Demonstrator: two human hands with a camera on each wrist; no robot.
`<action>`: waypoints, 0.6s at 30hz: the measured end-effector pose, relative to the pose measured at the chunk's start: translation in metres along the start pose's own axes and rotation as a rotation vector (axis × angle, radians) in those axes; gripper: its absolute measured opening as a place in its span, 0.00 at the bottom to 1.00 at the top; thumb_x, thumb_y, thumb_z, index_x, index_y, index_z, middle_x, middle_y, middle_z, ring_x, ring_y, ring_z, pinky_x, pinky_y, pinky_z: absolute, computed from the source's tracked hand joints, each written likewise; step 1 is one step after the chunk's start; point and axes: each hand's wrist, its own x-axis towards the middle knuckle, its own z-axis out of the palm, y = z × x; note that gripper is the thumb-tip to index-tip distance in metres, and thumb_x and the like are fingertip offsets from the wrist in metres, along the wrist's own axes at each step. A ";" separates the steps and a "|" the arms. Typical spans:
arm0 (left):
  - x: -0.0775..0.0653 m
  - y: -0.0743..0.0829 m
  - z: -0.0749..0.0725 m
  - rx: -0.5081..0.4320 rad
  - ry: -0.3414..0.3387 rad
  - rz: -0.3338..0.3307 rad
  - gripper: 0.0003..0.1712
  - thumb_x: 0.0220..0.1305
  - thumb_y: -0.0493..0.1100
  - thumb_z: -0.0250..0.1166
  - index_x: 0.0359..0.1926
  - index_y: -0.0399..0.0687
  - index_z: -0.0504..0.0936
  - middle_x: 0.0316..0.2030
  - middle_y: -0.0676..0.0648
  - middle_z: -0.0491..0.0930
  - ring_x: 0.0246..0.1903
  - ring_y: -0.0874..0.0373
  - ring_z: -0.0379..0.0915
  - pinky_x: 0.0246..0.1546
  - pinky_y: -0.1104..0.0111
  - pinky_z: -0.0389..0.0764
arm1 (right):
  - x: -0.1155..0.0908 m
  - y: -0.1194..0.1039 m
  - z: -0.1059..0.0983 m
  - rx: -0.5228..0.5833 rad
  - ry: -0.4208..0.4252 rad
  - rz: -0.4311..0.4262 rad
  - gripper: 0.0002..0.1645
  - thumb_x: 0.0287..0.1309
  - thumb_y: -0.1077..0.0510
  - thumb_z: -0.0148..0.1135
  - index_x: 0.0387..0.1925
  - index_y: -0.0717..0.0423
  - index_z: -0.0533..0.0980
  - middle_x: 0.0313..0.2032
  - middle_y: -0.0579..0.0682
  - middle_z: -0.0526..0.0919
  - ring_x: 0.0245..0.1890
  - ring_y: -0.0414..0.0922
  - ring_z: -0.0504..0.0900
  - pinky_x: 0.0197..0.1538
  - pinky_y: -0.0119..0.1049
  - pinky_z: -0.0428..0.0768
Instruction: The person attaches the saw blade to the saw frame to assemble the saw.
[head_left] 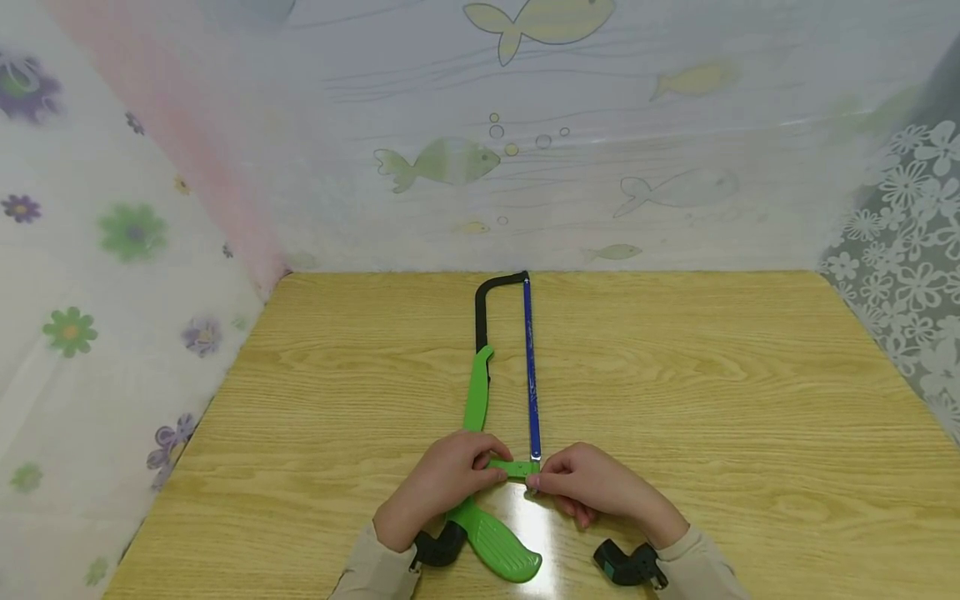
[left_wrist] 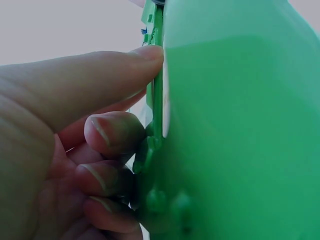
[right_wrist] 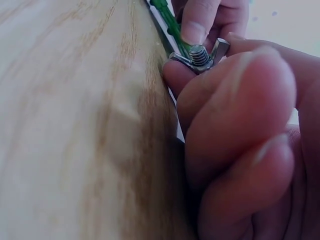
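Observation:
A hacksaw lies on the wooden table, with a green handle (head_left: 498,546), a black bent frame (head_left: 481,317) and a blue blade (head_left: 531,367) running lengthwise. My left hand (head_left: 450,475) pinches the green crossbar (head_left: 516,469) at the near end. In the left wrist view, its thumb (left_wrist: 100,80) presses the edge of the green part, and the handle (left_wrist: 240,125) fills the right side. At the blade's near end, my right hand (head_left: 596,483) pinches a metal wing nut (right_wrist: 219,49) on a threaded bolt (right_wrist: 200,55), its fingers partly covering the nut.
The wood-grain table (head_left: 712,375) extends to both sides of the saw. Behind it hangs a fish-print sheet (head_left: 555,183), with a flowered sheet (head_left: 112,292) along the left. Black wrist devices (head_left: 626,564) sit at both sleeves.

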 end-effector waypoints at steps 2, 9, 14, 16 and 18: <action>0.000 0.000 0.000 0.000 0.002 0.004 0.06 0.55 0.48 0.64 0.36 0.58 0.81 0.14 0.59 0.62 0.15 0.67 0.56 0.21 0.75 0.61 | 0.000 0.000 0.000 0.001 -0.002 -0.003 0.27 0.55 0.39 0.53 0.17 0.57 0.72 0.08 0.45 0.68 0.06 0.39 0.65 0.13 0.36 0.70; -0.001 0.001 -0.001 -0.009 0.002 0.006 0.07 0.55 0.48 0.64 0.36 0.58 0.81 0.14 0.59 0.62 0.15 0.67 0.56 0.21 0.75 0.61 | 0.000 0.002 -0.001 -0.001 -0.013 -0.018 0.26 0.56 0.40 0.53 0.17 0.57 0.73 0.08 0.45 0.68 0.06 0.39 0.65 0.13 0.36 0.70; -0.001 0.001 -0.001 -0.011 -0.003 0.000 0.07 0.55 0.48 0.64 0.36 0.58 0.81 0.14 0.59 0.62 0.15 0.67 0.56 0.21 0.75 0.61 | 0.001 0.003 -0.001 0.002 -0.011 -0.012 0.23 0.57 0.41 0.53 0.19 0.55 0.74 0.09 0.45 0.69 0.06 0.38 0.67 0.13 0.35 0.70; -0.001 0.001 -0.001 -0.013 -0.006 -0.004 0.07 0.55 0.49 0.63 0.36 0.58 0.81 0.14 0.58 0.62 0.15 0.67 0.56 0.21 0.75 0.61 | 0.001 0.003 -0.001 -0.001 -0.008 -0.010 0.22 0.57 0.41 0.53 0.20 0.54 0.75 0.09 0.44 0.69 0.07 0.38 0.67 0.13 0.35 0.70; -0.001 0.001 -0.001 -0.012 -0.007 -0.006 0.07 0.55 0.49 0.63 0.36 0.59 0.81 0.14 0.59 0.62 0.15 0.67 0.56 0.21 0.75 0.61 | 0.000 0.003 -0.001 -0.003 -0.003 -0.009 0.22 0.57 0.42 0.54 0.21 0.54 0.75 0.09 0.44 0.69 0.07 0.38 0.68 0.13 0.35 0.71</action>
